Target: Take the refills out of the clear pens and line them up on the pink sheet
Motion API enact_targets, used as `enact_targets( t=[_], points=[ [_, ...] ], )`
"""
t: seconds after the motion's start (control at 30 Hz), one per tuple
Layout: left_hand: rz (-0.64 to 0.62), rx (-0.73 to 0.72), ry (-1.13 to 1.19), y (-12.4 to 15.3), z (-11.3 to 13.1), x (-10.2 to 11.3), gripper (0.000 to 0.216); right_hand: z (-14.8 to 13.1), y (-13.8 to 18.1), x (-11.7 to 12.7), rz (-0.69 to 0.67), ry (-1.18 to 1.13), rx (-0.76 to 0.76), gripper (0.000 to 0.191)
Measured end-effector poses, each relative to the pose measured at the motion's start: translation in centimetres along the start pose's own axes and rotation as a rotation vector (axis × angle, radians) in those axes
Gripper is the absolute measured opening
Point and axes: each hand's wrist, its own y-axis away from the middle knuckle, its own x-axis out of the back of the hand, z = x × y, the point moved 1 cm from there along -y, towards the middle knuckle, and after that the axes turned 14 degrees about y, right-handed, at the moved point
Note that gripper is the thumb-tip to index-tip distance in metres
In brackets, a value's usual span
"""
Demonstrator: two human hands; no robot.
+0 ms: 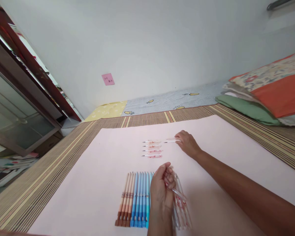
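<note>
Pink sheet: I see it (88, 183) spread over a striped mat (51, 173), carrying everything I am handling.
Left hand: my left hand (162, 183) is over the near half of the sheet, fingers curled and clamped on a clear barrel (179, 194), which slants out toward the near-right corner.
Right hand: I have my right hand (188, 144) reaching toward the far edge, thumb and forefinger at the right end of a white refill (169, 142); whether they pinch it or only touch it, I cannot tell.
Refill column: just left of that refill, four more refills (144, 146) lie one below another, dark tips toward the left edge, with pinkish pieces (155, 152) beside them.
Brown pens: four brown pens (126, 206) lie side by side by the near edge, tips toward the far edge.
Blue pens: blue pens (138, 203) adjoin them on the right, then turquoise pens (148, 200), partly hidden from me by my left hand and wrist.
Clear pens: clear pens with red patterning (183, 209) lie right of my left wrist, near the near edge.
Far-right corner: folded bedding (272, 95) sits beyond it on the mat.
Wall: a pink note (108, 79) is stuck up beyond the far edge.
</note>
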Motion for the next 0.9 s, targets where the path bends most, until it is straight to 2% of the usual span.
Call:
enact_targets(
  t=[0.13, 0.27, 0.4, 0.9],
  points=[
    [-0.012, 0.001, -0.007, -0.1, 0.0, 0.2, 0.022, 0.9, 0.6, 0.3, 0.044, 0.003, -0.104, 0.013],
    [0.002, 0.027, 0.021, 0.0, 0.1, 0.0, 0.021, 1.2, 1.1, 0.8, -0.07, 0.001, -0.16, 0.007],
    [0.018, 0.029, 0.036, 0.2, 0.1, -0.3, 0.019, 0.7, 0.9, 0.9, -0.143, 0.016, -0.175, 0.011],
    [0.036, 0.011, 0.011, 0.3, 0.0, -0.5, 0.018, -0.3, 0.1, 0.0, -0.1, 0.053, -0.196, 0.013]
  ],
)
